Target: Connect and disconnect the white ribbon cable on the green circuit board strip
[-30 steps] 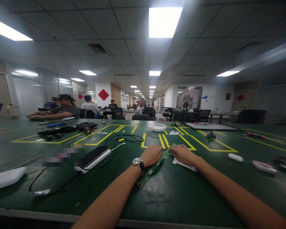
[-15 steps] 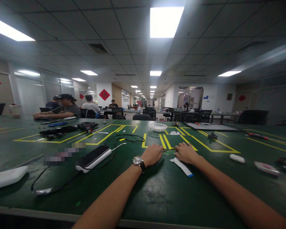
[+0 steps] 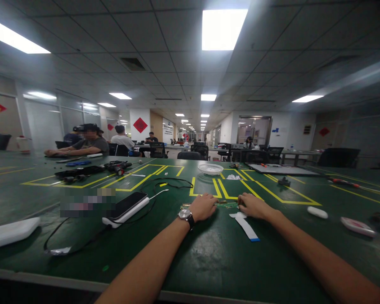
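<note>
A narrow green circuit board [image 3: 227,205] lies crosswise on the green table [image 3: 209,257], mostly hidden behind my two hands. My left hand [image 3: 203,207], with a wristwatch on the wrist, rests curled over the board's left part. My right hand [image 3: 252,205] is curled over its right end. Just in front of my right hand a white flat ribbon cable [image 3: 245,223] with a blue tip lies loose on the table.
A phone on a white block [image 3: 125,207] with black cables sits to the left, and a white box [image 3: 9,232] lies at the far left. A white basket [image 3: 210,168] stands behind. Small white parts [image 3: 317,212] lie right. Several people sit at the back left.
The board was lying lengthways toward me and now lies crosswise under my hands. The white ribbon cable, before under my right hand, is now uncovered.
</note>
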Tool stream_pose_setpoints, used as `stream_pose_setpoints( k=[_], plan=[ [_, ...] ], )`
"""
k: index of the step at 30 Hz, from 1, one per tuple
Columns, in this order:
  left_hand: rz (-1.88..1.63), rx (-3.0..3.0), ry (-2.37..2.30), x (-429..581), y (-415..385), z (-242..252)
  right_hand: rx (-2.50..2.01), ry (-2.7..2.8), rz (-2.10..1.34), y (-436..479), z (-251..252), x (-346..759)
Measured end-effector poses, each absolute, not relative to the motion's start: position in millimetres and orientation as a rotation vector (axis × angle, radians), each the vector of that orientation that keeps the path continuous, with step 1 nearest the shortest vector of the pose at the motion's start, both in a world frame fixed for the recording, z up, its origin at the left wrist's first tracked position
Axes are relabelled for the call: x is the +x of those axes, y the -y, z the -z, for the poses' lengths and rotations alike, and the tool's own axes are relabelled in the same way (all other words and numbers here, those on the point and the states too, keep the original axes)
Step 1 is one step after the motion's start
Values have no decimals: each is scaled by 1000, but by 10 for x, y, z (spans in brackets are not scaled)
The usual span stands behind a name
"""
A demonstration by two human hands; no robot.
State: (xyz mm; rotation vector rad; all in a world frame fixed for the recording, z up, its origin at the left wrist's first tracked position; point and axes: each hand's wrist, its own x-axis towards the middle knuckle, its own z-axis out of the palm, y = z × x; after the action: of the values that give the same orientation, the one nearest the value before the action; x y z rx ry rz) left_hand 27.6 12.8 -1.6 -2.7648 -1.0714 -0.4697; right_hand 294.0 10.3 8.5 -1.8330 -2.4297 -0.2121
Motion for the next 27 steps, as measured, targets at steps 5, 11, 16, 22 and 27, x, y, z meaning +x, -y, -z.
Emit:
stream_pose_setpoints(
  k=[5,11,16,22,27],
  plan=[
    [470,-2763,1023,279,-134,27,-1771,2438,141,-187,-28,3023],
    [431,-2812,959,289,-156,49,-1786,2409,159,-210,0,3035],
    [360,-2825,972,272,-152,43,-1792,2414,227,-201,3,3038],
    [328,-2851,1025,256,-133,34,-1900,2346,296,-217,18,2983],
    [338,-2884,1032,257,-152,55,-1924,2289,271,-222,11,2960]
  ],
)
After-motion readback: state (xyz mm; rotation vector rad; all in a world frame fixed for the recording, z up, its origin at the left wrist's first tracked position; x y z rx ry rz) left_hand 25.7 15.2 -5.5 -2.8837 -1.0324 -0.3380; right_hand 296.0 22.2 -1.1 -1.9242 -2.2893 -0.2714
